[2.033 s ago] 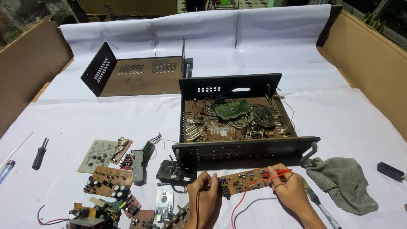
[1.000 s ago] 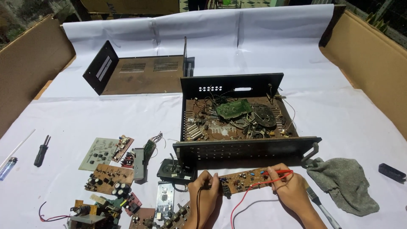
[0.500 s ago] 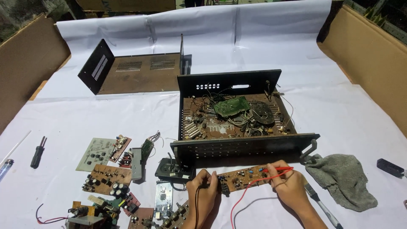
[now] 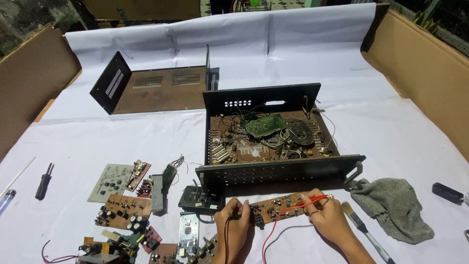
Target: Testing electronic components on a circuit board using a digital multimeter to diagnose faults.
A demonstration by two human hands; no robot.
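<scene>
Far left, on the white sheet (image 4: 97, 142), a black-handled screwdriver (image 4: 44, 181) lies well apart from the work, with the tip of a clear pen-like tool (image 4: 6, 199) at the frame edge; right of these, a loose group of removed circuit boards (image 4: 119, 205), pale green and brown, spreads toward the lower edge; behind them, further back, the detached black cover (image 4: 156, 88) of the casing stands open; at centre, the opened black chassis (image 4: 273, 132) holds a brown main board, a green board and tangled wiring; just in front of it a small black part (image 4: 198, 199) lies on the sheet; the left hand (image 4: 234, 222) is closed, fingers curled about a black probe lead (image 4: 226, 244) and touching the left end of the long brown circuit board (image 4: 278, 205), which lies on the sheet directly before the chassis front wall, between the two hands; the right hand (image 4: 330, 217) is closed in a pinch on a red probe (image 4: 308, 200), its tip resting on the board's right half, the red lead (image 4: 273, 230) looping down toward the lower edge; just right of this hand lies a paintbrush (image 4: 361, 227); beside it a grey cloth (image 4: 393, 208); far right, a small black object (image 4: 447, 193); cardboard walls (image 4: 430, 63) bound the area.
</scene>
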